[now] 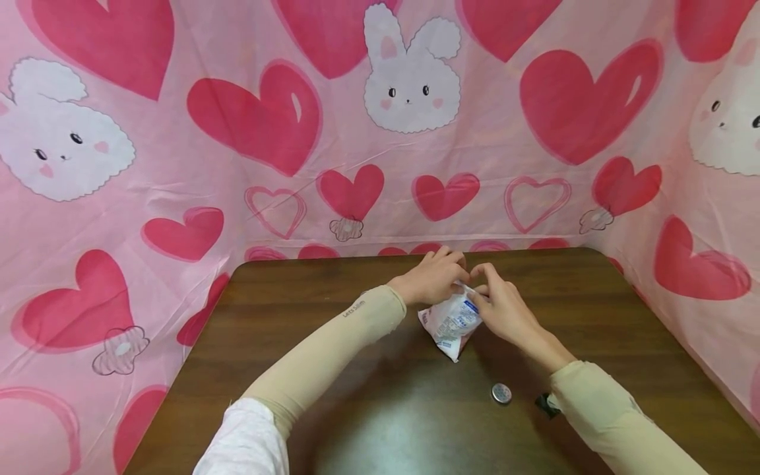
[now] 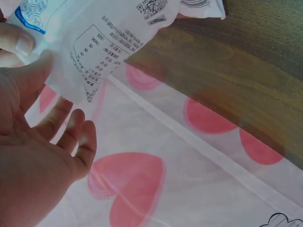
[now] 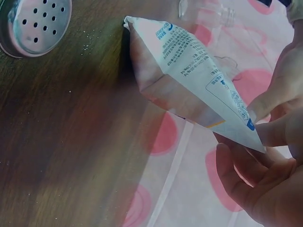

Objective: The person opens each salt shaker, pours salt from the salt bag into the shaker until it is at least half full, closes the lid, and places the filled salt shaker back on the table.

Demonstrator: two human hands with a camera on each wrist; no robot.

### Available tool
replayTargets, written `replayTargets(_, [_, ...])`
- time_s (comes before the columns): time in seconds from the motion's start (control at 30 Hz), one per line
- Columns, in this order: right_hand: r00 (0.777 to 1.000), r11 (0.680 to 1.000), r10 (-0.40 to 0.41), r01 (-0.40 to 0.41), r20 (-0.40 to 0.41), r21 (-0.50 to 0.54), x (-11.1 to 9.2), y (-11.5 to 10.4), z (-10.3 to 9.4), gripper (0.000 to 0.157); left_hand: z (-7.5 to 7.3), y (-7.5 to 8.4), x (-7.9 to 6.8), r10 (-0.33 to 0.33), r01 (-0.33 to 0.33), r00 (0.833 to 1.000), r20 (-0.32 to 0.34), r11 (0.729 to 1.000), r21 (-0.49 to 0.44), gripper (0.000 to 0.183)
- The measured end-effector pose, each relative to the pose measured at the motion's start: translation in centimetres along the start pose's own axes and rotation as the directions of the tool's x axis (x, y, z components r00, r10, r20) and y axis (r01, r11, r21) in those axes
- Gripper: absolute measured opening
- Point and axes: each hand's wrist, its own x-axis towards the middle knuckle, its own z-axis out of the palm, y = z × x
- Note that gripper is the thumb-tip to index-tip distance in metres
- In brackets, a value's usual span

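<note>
Packet (image 1: 449, 323) near the desk's (image 1: 285, 369) far edge, a patterned cloth (image 1: 356, 145) hanging just behind; desk stretches to both sides; left hand (image 1: 433, 274) and right hand (image 1: 505, 307) pinch its top, fingers (image 2: 86, 144) nearly together; perforated lid (image 1: 501, 394) lies nearer, rightward.

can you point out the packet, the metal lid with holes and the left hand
packet (image 1: 452, 320): head view, middle of its printed side
metal lid (image 3: 40, 20): right wrist view, its holed top
left hand (image 2: 37, 153): left wrist view, the palm
</note>
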Motion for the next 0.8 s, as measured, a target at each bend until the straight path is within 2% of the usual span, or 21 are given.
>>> replayTargets(0.33, [1.0,1.0,0.022,-0.022,-0.002,0.01,-0.3,-0.1,-0.1,0.038,-0.2,-0.3,-0.1,0.036,-0.036,0.999,-0.028,0.999,-0.019,0.02])
replayTargets(0.63, [0.982,0.978,0.141,-0.158,0.128,0.134,-1.2,0.7,-0.2,0.06,-0.3,-0.4,-0.5,0.034,-0.034,0.998,-0.043,0.999,-0.017,0.019])
replayTargets(0.8, [0.972,0.977,0.143,-0.168,0.184,0.132,-1.6,1.2,0.3,0.062,-0.4,-0.5,-0.8,0.036,-0.037,0.997,-0.065,0.999,-0.021,0.017])
